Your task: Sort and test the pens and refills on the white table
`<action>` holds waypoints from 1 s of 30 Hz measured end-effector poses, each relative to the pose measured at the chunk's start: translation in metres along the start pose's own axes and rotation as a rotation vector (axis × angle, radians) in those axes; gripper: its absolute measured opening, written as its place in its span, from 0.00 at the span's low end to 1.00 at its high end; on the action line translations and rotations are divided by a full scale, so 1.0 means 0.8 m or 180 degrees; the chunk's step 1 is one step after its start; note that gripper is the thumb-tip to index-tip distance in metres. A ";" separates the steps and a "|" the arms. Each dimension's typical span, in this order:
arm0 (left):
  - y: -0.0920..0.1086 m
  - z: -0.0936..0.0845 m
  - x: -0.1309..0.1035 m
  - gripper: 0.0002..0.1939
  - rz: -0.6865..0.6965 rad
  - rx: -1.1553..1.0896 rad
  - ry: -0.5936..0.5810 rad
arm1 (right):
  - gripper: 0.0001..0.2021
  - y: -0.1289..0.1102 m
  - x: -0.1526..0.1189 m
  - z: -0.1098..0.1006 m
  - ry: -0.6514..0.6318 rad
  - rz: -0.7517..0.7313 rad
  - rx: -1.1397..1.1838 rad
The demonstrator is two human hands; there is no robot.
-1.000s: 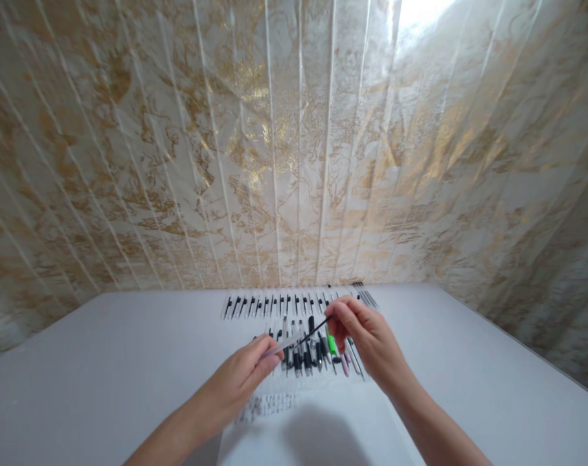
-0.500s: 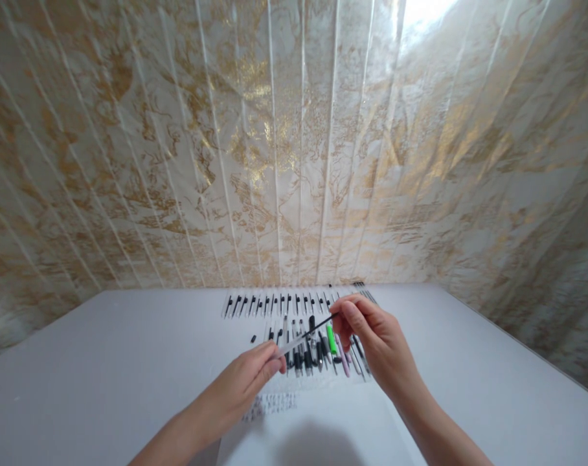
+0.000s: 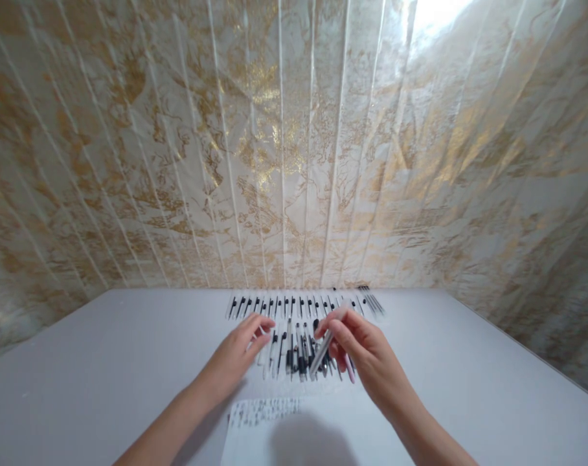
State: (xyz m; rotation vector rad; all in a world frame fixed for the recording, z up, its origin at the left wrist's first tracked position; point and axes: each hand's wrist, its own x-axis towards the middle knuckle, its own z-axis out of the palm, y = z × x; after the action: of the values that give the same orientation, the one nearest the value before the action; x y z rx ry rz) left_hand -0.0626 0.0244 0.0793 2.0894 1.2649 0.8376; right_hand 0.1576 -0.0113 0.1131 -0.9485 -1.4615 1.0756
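Note:
In my right hand (image 3: 355,336) is a pen with a pale see-through barrel (image 3: 320,355), held slanted between thumb and fingers above the row of pens. My left hand (image 3: 243,343) is low over the table, just left of that row, with thumb and fingers apart and nothing visible between them. Under and between the hands lies a close row of pens (image 3: 302,356), some clear, some with black parts. A pink pen (image 3: 349,370) shows partly below my right hand, which covers others there.
Farther back runs a neat row of clear pen parts with black caps (image 3: 279,306). Several thin dark refills (image 3: 373,303) lie at its right end. A sheet of paper with handwriting (image 3: 255,430) lies at the near side. A gold-patterned curtain (image 3: 284,162) hangs behind the white table (image 3: 104,362).
The dark refill has gone into the clear barrel, and my right hand now holds the pen alone. My left hand has let go and moved left and slightly up.

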 end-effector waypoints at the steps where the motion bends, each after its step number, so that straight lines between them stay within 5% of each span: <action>1: -0.019 0.000 0.006 0.11 -0.0043 0.0326 0.0269 | 0.15 -0.003 0.001 -0.005 0.0019 0.0014 0.0028; 5: -0.076 0.016 0.021 0.08 -0.0066 0.0483 0.0377 | 0.14 -0.005 0.001 -0.011 -0.0167 0.0120 -0.0206; 8: -0.087 0.025 0.022 0.05 -0.0115 0.0427 0.0452 | 0.12 0.003 -0.002 -0.008 -0.0451 0.0184 -0.0760; 14: -0.048 0.015 0.015 0.07 -0.0374 -0.0148 0.0507 | 0.04 0.016 -0.003 0.000 -0.0654 0.0165 -0.2165; 20: 0.014 0.010 0.006 0.06 -0.0619 -0.1785 0.0087 | 0.03 0.025 -0.001 0.004 -0.0564 -0.0142 -0.3505; 30: 0.020 0.009 0.005 0.08 -0.0685 -0.2126 0.0341 | 0.04 0.026 -0.005 0.008 -0.0506 -0.0731 -0.3759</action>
State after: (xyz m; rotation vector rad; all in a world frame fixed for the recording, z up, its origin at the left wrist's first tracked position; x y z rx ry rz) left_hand -0.0467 0.0201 0.0871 1.3729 1.0446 1.0975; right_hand 0.1522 -0.0099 0.0921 -1.4295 -2.3107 0.0103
